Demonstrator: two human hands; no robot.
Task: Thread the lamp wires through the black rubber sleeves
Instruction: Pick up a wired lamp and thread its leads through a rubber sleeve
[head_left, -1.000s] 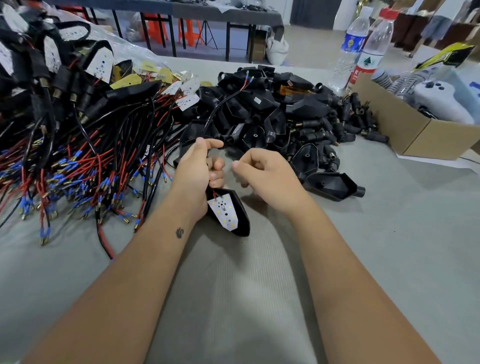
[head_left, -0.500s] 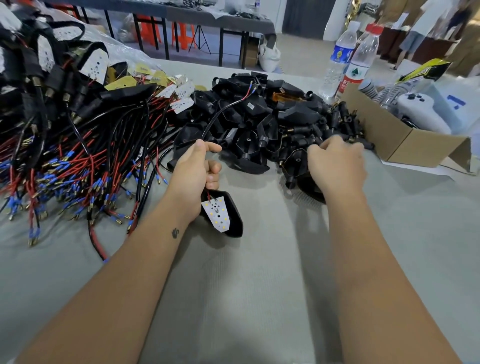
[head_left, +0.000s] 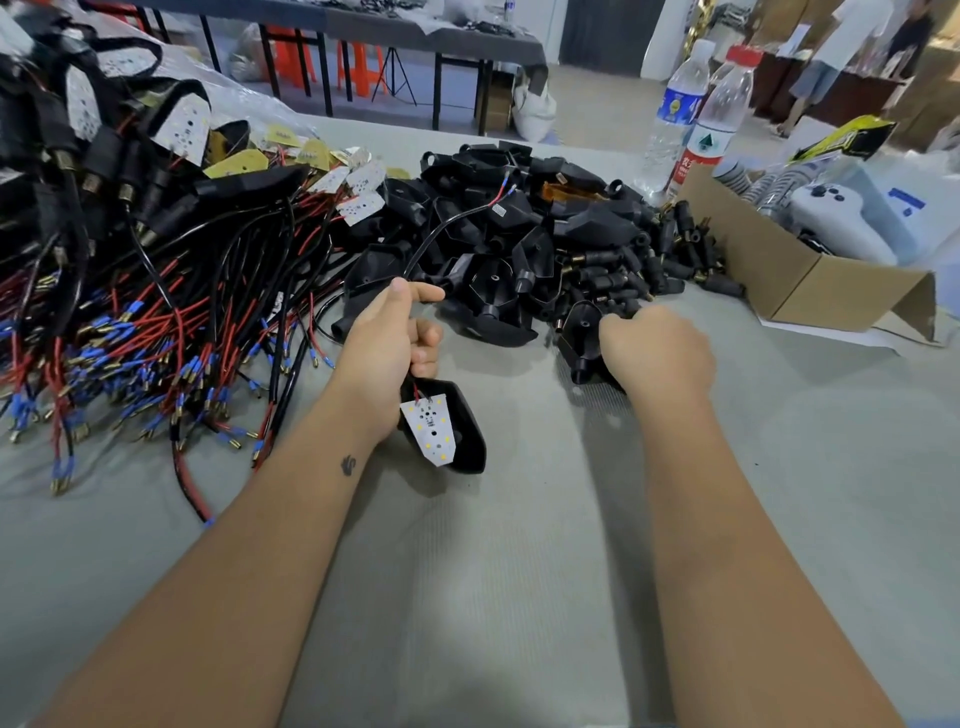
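Black lamp wire (head_left: 441, 228) pinched in our left hand (head_left: 387, 345), lamp housing (head_left: 462, 426) hanging below | our right hand (head_left: 657, 351), half a second ago atop the sleeve pile (head_left: 613, 280), now curls at its near edge; grip unclear.

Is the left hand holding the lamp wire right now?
Yes, the left hand pinches the black lamp wire between thumb and forefinger, with the LED board and its housing hanging below the fist.
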